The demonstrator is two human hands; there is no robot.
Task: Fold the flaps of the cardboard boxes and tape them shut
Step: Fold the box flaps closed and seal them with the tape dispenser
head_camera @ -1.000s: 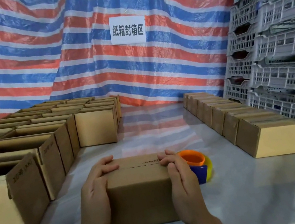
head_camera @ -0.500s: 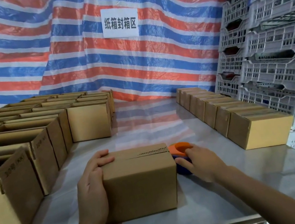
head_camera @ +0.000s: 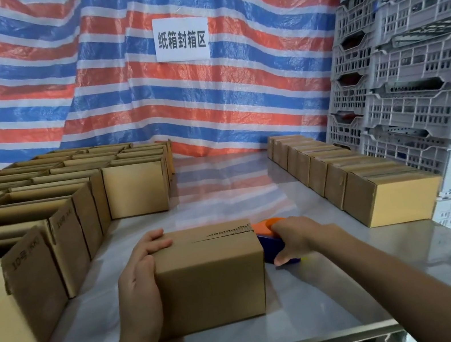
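Cardboard box (head_camera: 211, 276), flaps folded, on steel table (head_camera: 358, 283); left hand (head_camera: 139, 279) fingers curled over top-left edge. Right hand (head_camera: 295, 238) fingers clamped on tape dispenser (head_camera: 269, 238) just right of box.

The left hand (head_camera: 139, 288) is gripping the closed cardboard box (head_camera: 211, 276) by its left side, fingers curling over the top edge. The right hand (head_camera: 293, 238) is grasping the orange-and-blue tape dispenser (head_camera: 270, 245), which is sitting on the steel table (head_camera: 358, 283) just beside the box's right side.
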